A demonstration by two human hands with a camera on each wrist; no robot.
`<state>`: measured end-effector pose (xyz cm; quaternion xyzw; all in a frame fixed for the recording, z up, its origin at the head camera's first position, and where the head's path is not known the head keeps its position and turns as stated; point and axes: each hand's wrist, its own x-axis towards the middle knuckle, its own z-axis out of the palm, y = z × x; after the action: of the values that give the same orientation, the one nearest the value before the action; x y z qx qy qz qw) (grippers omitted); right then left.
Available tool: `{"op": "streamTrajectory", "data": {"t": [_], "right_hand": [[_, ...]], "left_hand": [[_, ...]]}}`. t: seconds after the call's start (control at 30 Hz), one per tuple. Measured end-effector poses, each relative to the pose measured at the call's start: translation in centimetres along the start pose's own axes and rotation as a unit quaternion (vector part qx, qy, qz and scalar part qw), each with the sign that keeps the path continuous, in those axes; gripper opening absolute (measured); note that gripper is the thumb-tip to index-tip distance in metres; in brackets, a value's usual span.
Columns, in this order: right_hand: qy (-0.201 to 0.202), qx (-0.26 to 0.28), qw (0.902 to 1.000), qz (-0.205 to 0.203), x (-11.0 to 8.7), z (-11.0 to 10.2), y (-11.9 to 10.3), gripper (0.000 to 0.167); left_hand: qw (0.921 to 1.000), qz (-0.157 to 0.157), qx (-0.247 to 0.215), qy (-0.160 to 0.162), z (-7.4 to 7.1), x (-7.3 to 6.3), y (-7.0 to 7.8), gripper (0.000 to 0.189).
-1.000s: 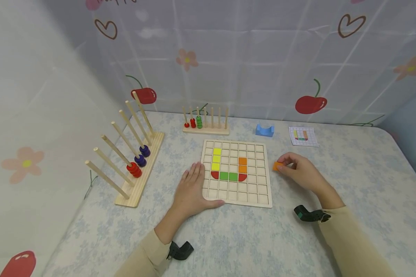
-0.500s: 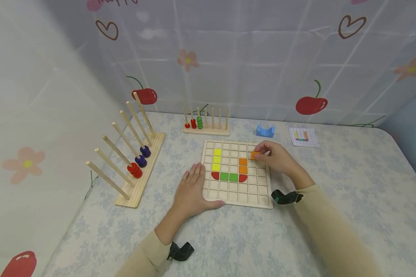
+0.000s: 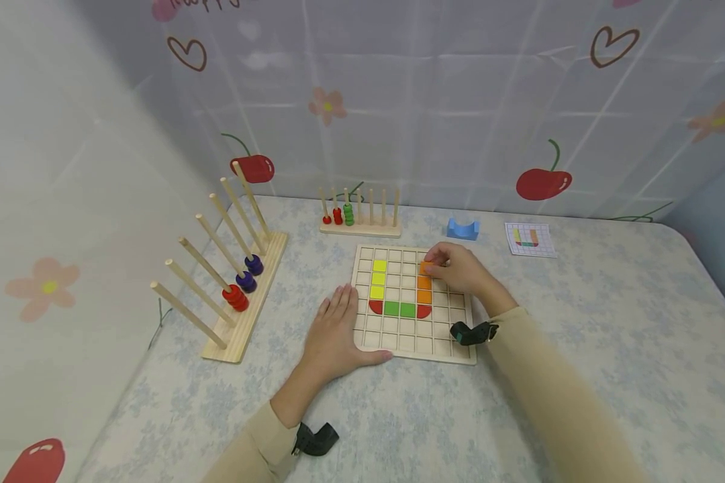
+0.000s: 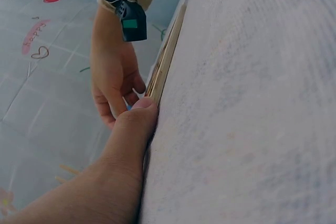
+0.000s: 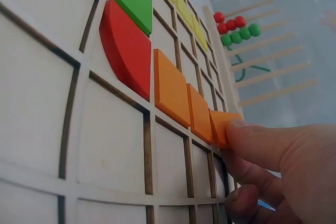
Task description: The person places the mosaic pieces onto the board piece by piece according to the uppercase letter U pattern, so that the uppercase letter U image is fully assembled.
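A wooden grid board (image 3: 399,342) lies on the table. In it sit a column of yellow squares (image 3: 377,279), a row of green squares (image 3: 399,309), two red curved pieces (image 5: 125,48) and two orange squares (image 5: 170,90). My right hand (image 3: 462,270) pinches a third orange square (image 5: 221,125) between thumb and fingers, at the cell just beyond the other two; it looks slightly tilted in the right wrist view. With fingers spread, my left hand (image 3: 332,339) rests along the board's left side, its thumb (image 4: 137,114) at the near edge.
To the left stands a large peg rack (image 3: 248,315) with red and purple rings. Behind the board are a smaller peg rack (image 3: 360,229) with red and green beads and a blue arched block (image 3: 462,229). A printed pattern card (image 3: 529,240) lies at the back right.
My right hand has carried the orange square leftward from beside the board, over its right columns, to the top of the orange column. My left hand has stayed in place.
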<state>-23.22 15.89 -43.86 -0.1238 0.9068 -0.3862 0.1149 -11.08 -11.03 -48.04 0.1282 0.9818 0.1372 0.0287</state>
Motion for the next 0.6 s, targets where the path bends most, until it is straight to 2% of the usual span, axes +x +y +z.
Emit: {"op": "streamTrajectory", "data": {"t": [0.6], "right_hand": [[-0.005, -0.031, 0.9995, -0.006, -0.07, 0.41, -0.6, 0.012]], "left_hand": [[1.0, 0.001, -0.007, 0.0, -0.18, -0.07, 0.11, 0.137]]}}
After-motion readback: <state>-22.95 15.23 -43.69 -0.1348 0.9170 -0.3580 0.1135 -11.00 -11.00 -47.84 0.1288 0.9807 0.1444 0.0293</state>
